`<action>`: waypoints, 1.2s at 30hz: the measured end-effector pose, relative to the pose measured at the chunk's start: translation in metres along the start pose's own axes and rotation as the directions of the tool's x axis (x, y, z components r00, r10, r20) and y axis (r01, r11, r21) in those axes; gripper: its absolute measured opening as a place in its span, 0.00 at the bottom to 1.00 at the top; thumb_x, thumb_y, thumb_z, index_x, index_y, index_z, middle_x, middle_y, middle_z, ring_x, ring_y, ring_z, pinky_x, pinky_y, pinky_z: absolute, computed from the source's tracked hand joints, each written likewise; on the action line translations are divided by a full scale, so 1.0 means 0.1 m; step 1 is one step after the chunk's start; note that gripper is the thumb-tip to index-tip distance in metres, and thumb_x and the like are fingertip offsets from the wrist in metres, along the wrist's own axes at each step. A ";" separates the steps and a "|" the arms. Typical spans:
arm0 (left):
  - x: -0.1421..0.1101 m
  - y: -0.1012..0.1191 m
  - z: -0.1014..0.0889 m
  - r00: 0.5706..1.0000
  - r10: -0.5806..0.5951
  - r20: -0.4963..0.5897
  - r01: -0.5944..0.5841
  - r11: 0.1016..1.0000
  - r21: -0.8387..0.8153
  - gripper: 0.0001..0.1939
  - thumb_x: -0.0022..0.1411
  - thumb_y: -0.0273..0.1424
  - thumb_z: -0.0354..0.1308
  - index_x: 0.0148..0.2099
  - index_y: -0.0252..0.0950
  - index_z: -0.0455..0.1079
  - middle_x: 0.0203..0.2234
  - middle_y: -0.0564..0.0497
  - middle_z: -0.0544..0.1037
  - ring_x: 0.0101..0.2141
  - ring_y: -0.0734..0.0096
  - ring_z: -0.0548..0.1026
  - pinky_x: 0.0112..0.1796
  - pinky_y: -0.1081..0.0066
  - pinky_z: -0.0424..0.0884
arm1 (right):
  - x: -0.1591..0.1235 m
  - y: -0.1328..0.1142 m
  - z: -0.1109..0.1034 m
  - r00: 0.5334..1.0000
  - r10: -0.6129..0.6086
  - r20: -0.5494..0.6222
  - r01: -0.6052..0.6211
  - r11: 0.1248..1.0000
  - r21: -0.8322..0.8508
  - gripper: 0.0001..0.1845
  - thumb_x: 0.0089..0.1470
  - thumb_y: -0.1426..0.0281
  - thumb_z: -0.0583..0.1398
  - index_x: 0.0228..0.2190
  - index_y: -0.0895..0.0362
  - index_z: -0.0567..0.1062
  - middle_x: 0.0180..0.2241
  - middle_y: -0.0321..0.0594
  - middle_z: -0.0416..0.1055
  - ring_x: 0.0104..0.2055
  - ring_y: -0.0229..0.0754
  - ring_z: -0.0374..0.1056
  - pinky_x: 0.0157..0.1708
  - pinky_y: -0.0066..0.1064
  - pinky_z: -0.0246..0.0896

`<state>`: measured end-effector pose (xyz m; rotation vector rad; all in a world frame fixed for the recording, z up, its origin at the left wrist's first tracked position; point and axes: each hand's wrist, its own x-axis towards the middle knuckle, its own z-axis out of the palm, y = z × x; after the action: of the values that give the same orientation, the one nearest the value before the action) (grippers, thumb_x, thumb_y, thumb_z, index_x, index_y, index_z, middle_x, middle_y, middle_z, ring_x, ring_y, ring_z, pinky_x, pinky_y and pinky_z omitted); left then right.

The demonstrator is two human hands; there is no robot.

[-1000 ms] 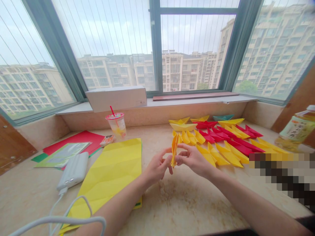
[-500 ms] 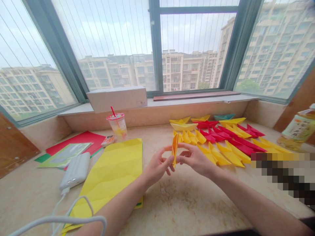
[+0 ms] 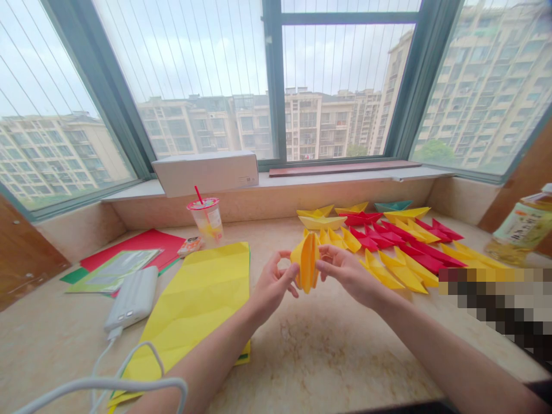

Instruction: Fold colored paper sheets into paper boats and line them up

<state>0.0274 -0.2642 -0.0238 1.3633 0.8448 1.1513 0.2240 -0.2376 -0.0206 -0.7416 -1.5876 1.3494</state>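
A folded piece of yellow paper (image 3: 307, 261) is held up over the counter between my two hands, its layers spread apart. My left hand (image 3: 278, 279) pinches its left side between thumb and fingers. On the right side, the thumb and fingers of my right hand (image 3: 340, 269) grip its edge. Behind and to the right stand rows of folded paper boats, among them a yellow boat (image 3: 409, 267), a red boat (image 3: 362, 218) and a teal boat (image 3: 393, 206). Creased yellow sheets (image 3: 198, 305) lie left of my hands.
A white power bank (image 3: 133, 299) with a cable (image 3: 107, 384) lies at the left, near red paper (image 3: 150, 244) and a clear packet (image 3: 116, 267). Farther back is a plastic cup with a straw (image 3: 206, 221). A bottle (image 3: 524, 224) stands at the right, a white box (image 3: 207, 175) on the sill.
The folded yellow paper, narrow before, has been opened wider. My hands have moved slightly apart, each still gripping one side of it.
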 end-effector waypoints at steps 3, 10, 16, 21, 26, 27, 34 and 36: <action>-0.02 0.01 0.03 0.999 -0.005 0.051 0.009 0.997 -0.081 0.25 0.60 0.47 0.61 0.48 0.37 0.56 0.32 0.48 0.79 0.30 0.67 0.79 0.33 0.68 0.75 | -0.01 -0.03 0.00 1.000 0.006 -0.012 -0.006 1.000 0.015 0.20 0.52 0.53 0.65 0.37 0.55 0.73 0.32 0.39 0.74 0.32 0.40 0.69 0.33 0.32 0.63; 0.00 -0.01 0.02 0.998 0.065 0.007 -0.063 0.987 -0.150 0.20 0.57 0.41 0.66 0.39 0.37 0.59 0.41 0.49 0.76 0.39 0.69 0.78 0.39 0.73 0.71 | 0.00 -0.06 0.04 0.999 0.044 0.027 -0.047 0.991 0.124 0.21 0.51 0.51 0.65 0.38 0.54 0.73 0.36 0.40 0.77 0.41 0.46 0.74 0.46 0.40 0.66; 0.05 -0.04 -0.01 0.993 0.102 -0.060 -0.111 0.979 -0.170 0.22 0.55 0.35 0.69 0.41 0.39 0.57 0.37 0.53 0.75 0.34 0.73 0.76 0.35 0.74 0.71 | 0.03 0.10 -0.01 0.992 -0.024 -0.120 0.027 0.999 0.023 0.19 0.50 0.53 0.67 0.32 0.54 0.71 0.33 0.36 0.75 0.36 0.42 0.72 0.38 0.33 0.67; 0.03 -0.03 -0.01 0.992 0.117 -0.048 -0.124 0.976 -0.180 0.38 0.52 0.32 0.71 0.60 0.43 0.55 0.51 0.46 0.71 0.43 0.66 0.76 0.43 0.68 0.73 | 0.03 0.15 0.02 0.980 -0.088 -0.177 0.098 0.994 0.049 0.19 0.49 0.56 0.69 0.33 0.52 0.67 0.33 0.35 0.74 0.37 0.41 0.72 0.36 0.31 0.66; 0.02 -0.08 -0.03 0.995 0.065 0.072 -0.061 0.996 -0.060 0.28 0.58 0.38 0.66 0.57 0.36 0.65 0.46 0.43 0.76 0.44 0.61 0.75 0.43 0.68 0.71 | 0.00 0.11 0.08 0.989 -0.073 -0.131 0.084 0.993 0.078 0.21 0.50 0.58 0.68 0.36 0.50 0.63 0.36 0.35 0.75 0.40 0.42 0.73 0.39 0.33 0.67; 0.02 -0.09 -0.04 0.995 0.067 0.077 -0.066 0.998 -0.014 0.23 0.60 0.39 0.64 0.54 0.34 0.69 0.43 0.44 0.77 0.42 0.62 0.76 0.42 0.68 0.71 | -0.01 0.11 0.09 0.990 -0.064 -0.123 0.072 0.995 0.067 0.21 0.50 0.59 0.68 0.37 0.50 0.63 0.36 0.35 0.75 0.39 0.42 0.73 0.39 0.33 0.67; 0.05 -0.14 -0.02 0.997 0.070 -0.012 -0.069 0.994 0.083 0.20 0.64 0.45 0.58 0.45 0.31 0.73 0.34 0.47 0.79 0.34 0.64 0.76 0.35 0.70 0.70 | -0.05 0.13 0.14 0.991 -0.060 -0.118 0.060 0.998 -0.002 0.17 0.53 0.61 0.67 0.37 0.51 0.65 0.33 0.33 0.72 0.35 0.40 0.70 0.35 0.31 0.63; 0.05 -0.14 0.00 0.997 0.071 -0.031 -0.067 0.992 0.106 0.20 0.63 0.45 0.58 0.42 0.31 0.73 0.31 0.48 0.78 0.33 0.65 0.75 0.34 0.71 0.69 | -0.04 0.14 0.15 0.994 -0.062 -0.095 0.065 0.998 0.025 0.15 0.54 0.61 0.66 0.36 0.51 0.66 0.31 0.32 0.72 0.32 0.39 0.69 0.33 0.30 0.62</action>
<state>0.0301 -0.2572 -0.0364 1.4714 0.8999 1.2013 0.2106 -0.2447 -0.0351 -0.7210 -1.5028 1.2706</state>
